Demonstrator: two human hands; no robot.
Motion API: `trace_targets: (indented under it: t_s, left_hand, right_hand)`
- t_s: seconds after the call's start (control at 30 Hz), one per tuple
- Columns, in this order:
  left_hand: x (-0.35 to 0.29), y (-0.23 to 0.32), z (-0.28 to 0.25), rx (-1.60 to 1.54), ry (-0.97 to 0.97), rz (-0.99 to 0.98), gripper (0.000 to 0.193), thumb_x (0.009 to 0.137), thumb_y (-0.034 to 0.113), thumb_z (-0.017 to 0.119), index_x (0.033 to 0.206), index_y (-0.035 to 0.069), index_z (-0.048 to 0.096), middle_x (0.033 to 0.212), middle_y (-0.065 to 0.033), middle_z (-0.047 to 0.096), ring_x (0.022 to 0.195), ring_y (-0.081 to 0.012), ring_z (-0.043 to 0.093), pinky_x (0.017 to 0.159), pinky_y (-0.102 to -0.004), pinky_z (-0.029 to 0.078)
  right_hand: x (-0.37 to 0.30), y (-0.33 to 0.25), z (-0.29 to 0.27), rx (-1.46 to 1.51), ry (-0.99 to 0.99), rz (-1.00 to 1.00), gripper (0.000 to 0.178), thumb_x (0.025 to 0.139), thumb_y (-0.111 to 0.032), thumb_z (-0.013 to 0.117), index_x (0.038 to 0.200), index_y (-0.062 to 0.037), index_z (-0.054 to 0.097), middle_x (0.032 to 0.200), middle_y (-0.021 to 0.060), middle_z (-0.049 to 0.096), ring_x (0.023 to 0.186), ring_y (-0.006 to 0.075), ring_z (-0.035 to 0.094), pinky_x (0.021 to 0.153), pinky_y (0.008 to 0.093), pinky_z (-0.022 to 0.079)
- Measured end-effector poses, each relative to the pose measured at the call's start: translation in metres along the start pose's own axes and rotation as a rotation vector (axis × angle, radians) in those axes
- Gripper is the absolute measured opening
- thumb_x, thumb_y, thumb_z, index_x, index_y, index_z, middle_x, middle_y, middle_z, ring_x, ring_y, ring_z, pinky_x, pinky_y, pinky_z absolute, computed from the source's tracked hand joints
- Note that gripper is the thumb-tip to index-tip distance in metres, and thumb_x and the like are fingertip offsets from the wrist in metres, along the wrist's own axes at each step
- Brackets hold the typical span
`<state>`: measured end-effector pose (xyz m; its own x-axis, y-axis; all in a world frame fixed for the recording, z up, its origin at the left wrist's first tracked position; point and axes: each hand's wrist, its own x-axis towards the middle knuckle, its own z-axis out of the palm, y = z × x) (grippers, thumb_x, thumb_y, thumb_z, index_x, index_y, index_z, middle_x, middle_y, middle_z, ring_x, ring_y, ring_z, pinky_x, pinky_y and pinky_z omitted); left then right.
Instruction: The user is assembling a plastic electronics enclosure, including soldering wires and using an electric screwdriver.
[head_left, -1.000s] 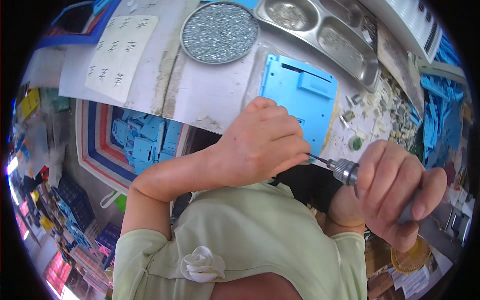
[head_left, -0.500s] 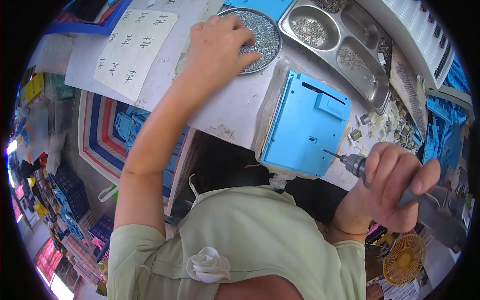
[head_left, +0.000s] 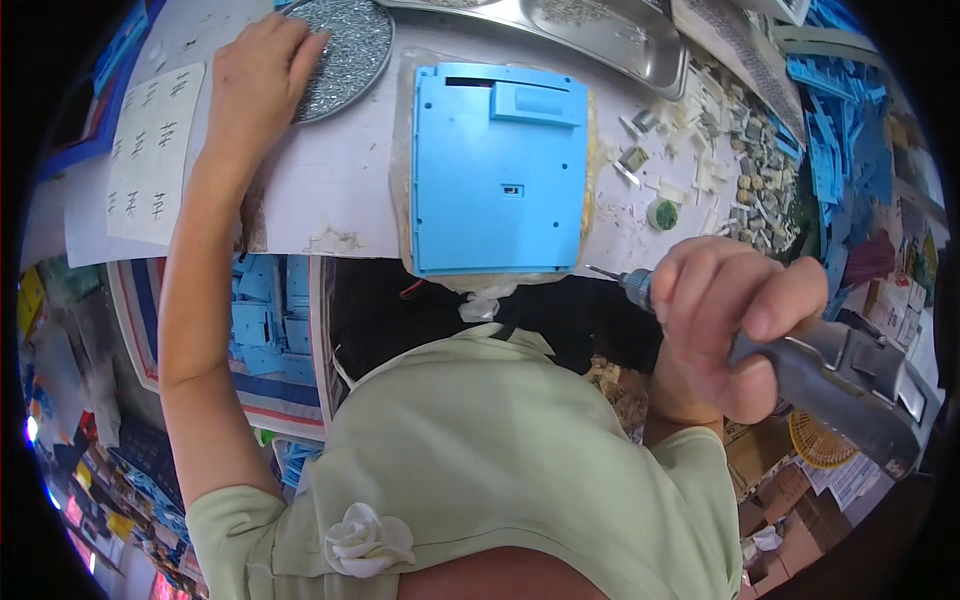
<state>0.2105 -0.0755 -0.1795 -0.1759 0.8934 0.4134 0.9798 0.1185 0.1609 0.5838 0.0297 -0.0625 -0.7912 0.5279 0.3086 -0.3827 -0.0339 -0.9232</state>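
My left hand (head_left: 262, 75) is at the left side of a round metal tray (head_left: 384, 62) filled with small silvery screws (head_left: 350, 45). Its fingers curl in and the thumb lies close to them; what is between the fingertips is hidden. In my right hand (head_left: 735, 315) is a dark electric screwdriver (head_left: 835, 375), gripped around its body, with the thin bit pointing left. The bit's tip is just off the lower right corner of a flat blue plastic casing (head_left: 470, 190), not touching it. Under the casing lies a padded block wrapped in clear plastic (head_left: 403, 180).
A compartmented steel tray (head_left: 665, 65) of small parts stands at the back. White and metal pieces (head_left: 690, 165) lie scattered on the right, near blue plastic parts (head_left: 825, 130). A paper sheet (head_left: 150, 160) lies far left. Below the table edge, a striped bag (head_left: 290, 395) holds blue pieces.
The view has turned, so the table things sit further left. My left fingers, spread over the screws before, are now drawn in at the tray's left side. The screwdriver stays in my right hand.
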Motion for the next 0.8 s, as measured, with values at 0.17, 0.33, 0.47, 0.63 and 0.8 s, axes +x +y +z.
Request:
trace_targets:
  t_s: [0.17,0.33,0.47,0.63,0.8]
  left_hand:
    - [0.005,-0.005,-0.005,-0.125,-0.089,-0.075,0.021,0.095,0.021,0.069,0.095,0.001,0.068,0.089,-0.0109,0.065,0.08,-0.0299,0.063,0.074,-0.0363,0.049]
    - [0.0,-0.008,-0.005,-0.212,-0.076,-0.279,0.022,0.096,0.023,0.07,0.104,0.003,0.073,0.095,-0.0074,0.072,0.082,-0.0184,0.068,0.076,-0.0296,0.051]
    - [-0.003,0.002,-0.007,-0.186,-0.067,-0.457,0.021,0.098,0.021,0.069,0.112,0.006,0.074,0.098,-0.0078,0.075,0.081,-0.0133,0.07,0.077,-0.0278,0.053]
    - [0.005,0.026,-0.019,-0.643,-0.018,-0.672,0.005,0.087,0.006,0.071,0.091,0.005,0.073,0.081,-0.0112,0.07,0.069,-0.0298,0.067,0.062,-0.0308,0.053]
    - [-0.011,-0.001,-0.002,-0.753,0.037,-0.551,0.018,0.095,0.018,0.07,0.107,0.006,0.075,0.089,-0.0065,0.074,0.082,-0.0161,0.069,0.075,-0.0269,0.053]
  right_hand:
    - [-0.018,0.009,0.006,-0.018,0.097,0.016,0.032,0.089,-0.03,0.076,0.104,-0.0134,0.052,0.061,-0.0023,0.054,0.048,0.0131,0.05,0.05,0.0306,0.04]
    - [-0.022,0.016,0.011,-0.036,0.114,-0.001,0.033,0.089,-0.029,0.077,0.103,-0.0129,0.052,0.061,-0.0014,0.054,0.048,0.0138,0.049,0.05,0.0312,0.04]
    - [-0.021,0.018,0.01,-0.041,0.087,-0.005,0.034,0.089,-0.03,0.077,0.102,-0.0131,0.052,0.061,-0.0012,0.054,0.048,0.0137,0.049,0.051,0.0318,0.041]
    - [-0.02,0.022,0.002,0.04,-0.008,-0.051,0.031,0.088,-0.013,0.076,0.106,-0.0055,0.052,0.067,0.005,0.058,0.054,0.0175,0.054,0.055,0.035,0.044]
    - [-0.019,0.022,0.004,0.03,-0.018,-0.057,0.031,0.088,-0.013,0.075,0.106,-0.0054,0.051,0.067,0.0057,0.058,0.054,0.0175,0.053,0.054,0.0348,0.044]
